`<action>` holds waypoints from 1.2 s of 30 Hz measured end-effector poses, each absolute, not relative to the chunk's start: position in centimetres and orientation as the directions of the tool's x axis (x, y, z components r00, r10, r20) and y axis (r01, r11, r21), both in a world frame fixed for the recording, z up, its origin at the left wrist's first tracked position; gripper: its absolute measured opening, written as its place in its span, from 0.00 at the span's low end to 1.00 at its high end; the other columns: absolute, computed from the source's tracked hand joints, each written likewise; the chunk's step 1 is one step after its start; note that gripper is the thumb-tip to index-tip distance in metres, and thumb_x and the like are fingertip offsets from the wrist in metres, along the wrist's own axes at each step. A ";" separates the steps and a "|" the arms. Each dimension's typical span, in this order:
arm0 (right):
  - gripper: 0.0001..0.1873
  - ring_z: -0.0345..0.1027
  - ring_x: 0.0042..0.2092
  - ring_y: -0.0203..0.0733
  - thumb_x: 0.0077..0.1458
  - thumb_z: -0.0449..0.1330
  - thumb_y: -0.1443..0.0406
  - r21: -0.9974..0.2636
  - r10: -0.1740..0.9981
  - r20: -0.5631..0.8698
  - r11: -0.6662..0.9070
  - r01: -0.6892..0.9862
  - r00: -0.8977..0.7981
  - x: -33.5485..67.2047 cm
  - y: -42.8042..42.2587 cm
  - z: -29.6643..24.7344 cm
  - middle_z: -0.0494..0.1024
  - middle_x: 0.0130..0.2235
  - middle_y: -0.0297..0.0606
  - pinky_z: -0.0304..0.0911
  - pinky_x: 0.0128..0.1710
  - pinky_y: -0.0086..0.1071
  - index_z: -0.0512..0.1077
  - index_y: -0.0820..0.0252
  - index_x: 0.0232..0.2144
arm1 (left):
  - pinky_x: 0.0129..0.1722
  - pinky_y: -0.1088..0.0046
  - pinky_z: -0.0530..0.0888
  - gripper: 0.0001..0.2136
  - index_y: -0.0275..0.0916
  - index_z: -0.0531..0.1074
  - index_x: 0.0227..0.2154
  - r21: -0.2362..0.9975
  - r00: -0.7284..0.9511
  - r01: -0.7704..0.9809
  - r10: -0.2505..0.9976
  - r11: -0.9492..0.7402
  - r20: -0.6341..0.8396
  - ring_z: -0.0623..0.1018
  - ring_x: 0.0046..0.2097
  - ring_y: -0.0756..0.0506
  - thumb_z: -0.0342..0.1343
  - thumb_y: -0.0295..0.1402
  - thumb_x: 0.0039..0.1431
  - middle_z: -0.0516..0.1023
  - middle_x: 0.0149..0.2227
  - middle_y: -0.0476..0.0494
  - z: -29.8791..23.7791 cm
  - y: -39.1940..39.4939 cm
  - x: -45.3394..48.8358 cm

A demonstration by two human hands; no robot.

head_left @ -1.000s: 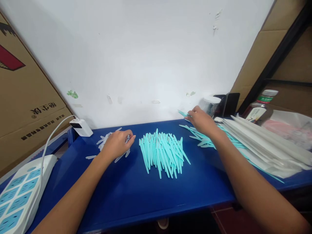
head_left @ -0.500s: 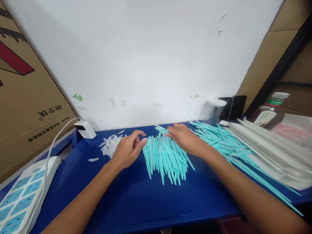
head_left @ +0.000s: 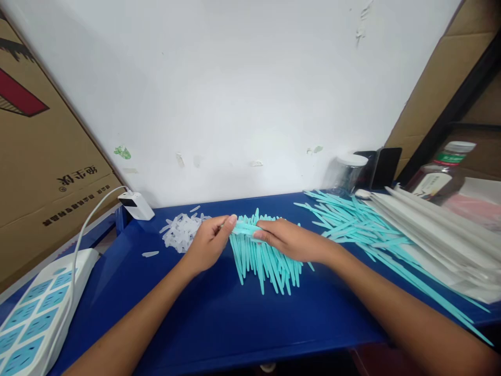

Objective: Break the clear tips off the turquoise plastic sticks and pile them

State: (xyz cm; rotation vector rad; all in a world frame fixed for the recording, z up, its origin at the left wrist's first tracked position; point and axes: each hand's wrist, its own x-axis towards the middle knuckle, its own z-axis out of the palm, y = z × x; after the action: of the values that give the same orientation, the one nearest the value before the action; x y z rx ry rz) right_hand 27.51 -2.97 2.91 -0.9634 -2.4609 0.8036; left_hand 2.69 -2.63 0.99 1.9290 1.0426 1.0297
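Note:
Held level between my two hands is a small bunch of slim turquoise eyebrow razors (head_left: 246,228). My left hand (head_left: 209,241) is closed, thumb and fingers pinching the left end. My right hand (head_left: 284,237) grips the right end, thumb on the near side. Right below them lies a dense pile of turquoise razors (head_left: 266,266), mostly pointing toward me; its upper part is partly hidden by my hands. Left of my left hand is a heap of small clear plastic caps (head_left: 180,233), with one loose cap (head_left: 150,254) apart from it.
More turquoise razors (head_left: 348,219) are scattered at the right beside stacked white bags (head_left: 426,235). A lidded clear jar (head_left: 348,172) and a bottle (head_left: 442,169) stand behind. At left are a power strip (head_left: 35,313), a white charger (head_left: 136,205) and a cardboard box (head_left: 50,151). A wall backs the blue table (head_left: 219,324).
My right hand has come left and down with the razors over the pile. My left hand, empty before, has closed on their left end.

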 end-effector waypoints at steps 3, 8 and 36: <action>0.25 0.60 0.30 0.36 0.75 0.45 0.48 -0.752 0.690 0.110 0.528 0.394 -0.715 27.9 -2.3 3.1 0.66 0.29 0.32 0.57 0.33 0.32 0.69 0.58 0.35 | 0.20 0.73 0.59 0.25 0.42 0.56 0.23 0.916 0.353 0.215 0.901 -0.339 0.251 0.57 0.19 0.52 0.49 0.52 0.72 0.52 0.18 0.56 1.1 -2.1 2.2; 0.28 0.64 0.33 0.37 0.71 0.48 0.43 -0.831 0.678 0.075 0.448 0.330 -0.731 28.2 -1.7 3.3 0.71 0.33 0.35 0.62 0.36 0.32 0.68 0.59 0.33 | 0.19 0.74 0.60 0.26 0.42 0.55 0.23 0.926 0.370 0.177 0.895 -0.333 0.251 0.57 0.19 0.53 0.51 0.53 0.71 0.52 0.18 0.56 1.3 -1.7 1.9; 0.29 0.53 0.28 0.35 0.61 0.60 0.39 -0.858 0.887 0.189 0.358 0.369 -0.422 28.5 -1.6 3.2 0.62 0.27 0.31 0.50 0.28 0.31 0.68 0.58 0.29 | 0.17 0.75 0.60 0.26 0.42 0.54 0.24 0.918 0.249 0.199 0.924 -0.343 0.290 0.58 0.19 0.53 0.49 0.56 0.70 0.52 0.20 0.55 0.0 -1.6 2.4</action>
State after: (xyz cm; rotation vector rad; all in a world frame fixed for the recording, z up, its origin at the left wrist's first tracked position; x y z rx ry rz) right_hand 28.52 -1.63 3.21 -1.0886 -1.9572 0.9968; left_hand 2.35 -1.59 0.05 1.7265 1.0418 1.1482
